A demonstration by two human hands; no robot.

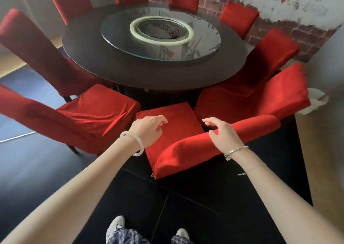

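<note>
Left hand (149,127) hovers over the seat (178,113) of the red-covered chair (186,150), fingers loosely curled, holding nothing. Right hand (222,132) sits at the top edge of the chair's backrest (256,128), fingers relaxed and spread toward the seat. Its thumb seems to touch the fabric, though contact is hard to confirm from this angle. No grip visible. Chair is directly below and between both hands, backrest nearest the person, seat tucked toward the round table (149,76). More red chairs just beside it, left (96,109) and right (251,98). White bangle (136,143) on the left wrist, silver bracelet (236,149) on the right.
</note>
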